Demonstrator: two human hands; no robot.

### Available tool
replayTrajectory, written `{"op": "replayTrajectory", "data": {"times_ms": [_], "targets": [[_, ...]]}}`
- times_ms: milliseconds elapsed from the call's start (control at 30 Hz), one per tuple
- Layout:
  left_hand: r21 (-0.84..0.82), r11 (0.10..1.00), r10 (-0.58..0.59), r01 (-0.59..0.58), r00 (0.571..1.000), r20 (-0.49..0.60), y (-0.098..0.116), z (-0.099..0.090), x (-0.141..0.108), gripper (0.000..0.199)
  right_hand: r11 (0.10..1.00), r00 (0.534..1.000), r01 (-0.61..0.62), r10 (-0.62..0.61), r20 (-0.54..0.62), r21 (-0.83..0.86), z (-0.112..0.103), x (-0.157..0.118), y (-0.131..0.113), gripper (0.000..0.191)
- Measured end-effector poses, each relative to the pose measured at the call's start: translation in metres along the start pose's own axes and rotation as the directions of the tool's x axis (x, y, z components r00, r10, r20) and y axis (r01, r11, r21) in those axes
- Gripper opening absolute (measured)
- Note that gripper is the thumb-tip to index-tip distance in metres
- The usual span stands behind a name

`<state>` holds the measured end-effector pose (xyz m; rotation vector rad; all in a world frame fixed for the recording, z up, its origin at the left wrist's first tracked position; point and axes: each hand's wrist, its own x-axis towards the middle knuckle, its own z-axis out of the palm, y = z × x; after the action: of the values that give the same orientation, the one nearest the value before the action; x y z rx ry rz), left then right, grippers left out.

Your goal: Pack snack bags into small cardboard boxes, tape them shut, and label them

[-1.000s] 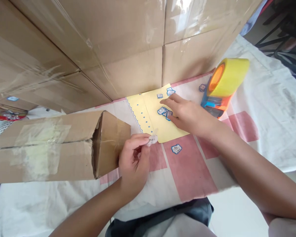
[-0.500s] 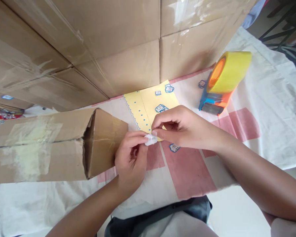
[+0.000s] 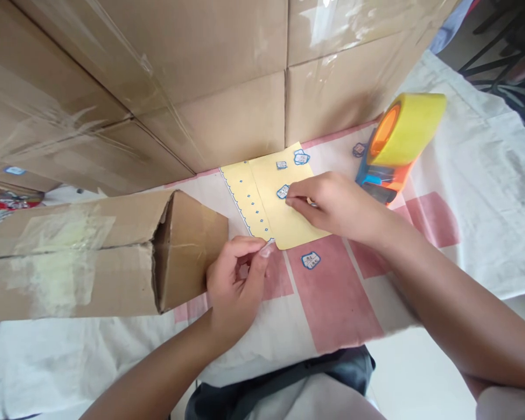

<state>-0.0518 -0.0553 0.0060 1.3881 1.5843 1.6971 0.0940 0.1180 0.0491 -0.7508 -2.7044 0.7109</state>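
A small white paper piece (image 3: pixel 268 248) is pinched between the thumb and fingers of my left hand (image 3: pixel 236 280), just off the near corner of a yellow sheet of paper (image 3: pixel 284 224). My right hand (image 3: pixel 328 201) is over that sheet, fingertips pressed together beside a blue-edged paper cutout (image 3: pixel 283 191). Whatever those fingertips hold, if anything, is hidden. Farther back on the sheet lie a small square cutout (image 3: pixel 281 165) and some blue-edged cutouts (image 3: pixel 301 157). Another blue-edged cutout (image 3: pixel 310 260) rests on the cloth nearer me.
A tape dispenser with a yellow roll (image 3: pixel 422 128) stands at the right, a dark cutout (image 3: pixel 359 150) beside it. Large taped cardboard boxes (image 3: pixel 231 116) form a wall behind. A long cardboard box (image 3: pixel 114 256) lies left. Pink-and-white cloth (image 3: pixel 336 297) covers the table.
My right hand has left the white paper piece and moved up and right to the cutouts on the yellow sheet. My left hand keeps the piece, now tilted more edge-on.
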Motion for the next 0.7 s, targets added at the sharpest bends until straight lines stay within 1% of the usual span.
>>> {"op": "replayTrajectory", "data": {"times_ms": [67, 133, 167, 200, 267, 300, 333, 367, 400, 433, 467, 500, 533, 600, 633, 700], "targets": [[0.012, 0.999, -0.037, 0.037, 0.999, -0.005, 0.002, 0.000, -0.001, 0.012, 0.985, 0.995, -0.064, 0.075, 0.066, -0.158, 0.010, 0.005, 0.003, 0.024], [0.027, 0.997, -0.079, 0.079, 0.997, -0.004, 0.004, 0.000, -0.002, 0.011, 0.964, 0.992, -0.081, 0.102, 0.069, -0.253, 0.018, 0.008, 0.004, 0.014], [0.033, 0.995, -0.090, 0.090, 0.996, -0.007, 0.005, 0.001, -0.002, 0.010, 0.955, 0.993, -0.096, 0.113, 0.044, -0.282, 0.020, 0.009, 0.004, 0.010], [0.036, 0.995, -0.096, 0.096, 0.995, -0.011, 0.005, 0.001, -0.002, 0.010, 0.944, 0.991, -0.121, 0.130, 0.009, -0.305, 0.021, 0.010, 0.004, 0.014], [0.026, 0.994, -0.102, 0.103, 0.995, -0.021, 0.006, 0.002, -0.002, 0.010, 0.930, 0.985, -0.174, 0.162, -0.065, -0.324, 0.020, 0.010, 0.005, 0.033], [0.015, 0.994, -0.105, 0.105, 0.994, -0.023, 0.006, 0.002, -0.002, 0.010, 0.933, 0.982, -0.187, 0.165, -0.097, -0.308, 0.019, 0.009, 0.006, 0.036], [0.003, 0.994, -0.110, 0.111, 0.994, -0.025, 0.007, 0.003, -0.003, 0.009, 0.944, 0.981, -0.180, 0.151, -0.124, -0.276, 0.017, 0.008, 0.006, 0.030], [-0.007, 0.993, -0.120, 0.119, 0.993, -0.024, 0.008, 0.003, -0.003, 0.009, 0.963, 0.983, -0.143, 0.112, -0.146, -0.227, 0.015, 0.008, 0.007, 0.019], [-0.015, 0.991, -0.131, 0.131, 0.991, -0.021, 0.009, 0.003, -0.003, 0.008, 0.985, 0.985, -0.076, 0.050, -0.167, -0.157, 0.013, 0.007, 0.007, 0.009], [-0.022, 0.989, -0.143, 0.143, 0.990, -0.019, 0.011, 0.003, -0.003, 0.007, 0.998, 0.983, 0.013, -0.026, -0.184, -0.067, 0.011, 0.006, 0.006, 0.010], [-0.029, 0.987, -0.157, 0.156, 0.987, -0.018, 0.012, 0.003, -0.003, 0.007, 0.993, 0.975, 0.113, -0.104, -0.197, 0.039, 0.009, 0.004, 0.004, 0.018], [-0.039, 0.985, -0.169, 0.168, 0.986, -0.017, 0.014, 0.004, -0.002, 0.009, 0.965, 0.964, 0.211, -0.179, -0.198, 0.153, 0.008, 0.003, 0.001, 0.023], [-0.053, 0.983, -0.177, 0.176, 0.984, -0.019, 0.015, 0.004, -0.001, 0.010, 0.918, 0.950, 0.293, -0.246, -0.194, 0.267, 0.007, 0.001, -0.003, 0.025], [-0.084, 0.981, -0.179, 0.176, 0.983, -0.029, 0.016, 0.007, 0.002, 0.013, 0.810, 0.923, 0.384, -0.336, -0.186, 0.442, 0.007, -0.003, -0.011, 0.026], [-0.095, 0.980, -0.180, 0.176, 0.983, -0.033, 0.017, 0.009, 0.004, 0.014, 0.773, 0.913, 0.407, -0.361, -0.189, 0.487, 0.009, -0.004, -0.014, 0.025], [-0.101, 0.974, -0.207, 0.204, 0.978, -0.013, 0.020, 0.013, 0.005, 0.016, 0.750, 0.903, 0.429, -0.369, -0.219, 0.504, 0.013, -0.005, -0.016, 0.024]]}}
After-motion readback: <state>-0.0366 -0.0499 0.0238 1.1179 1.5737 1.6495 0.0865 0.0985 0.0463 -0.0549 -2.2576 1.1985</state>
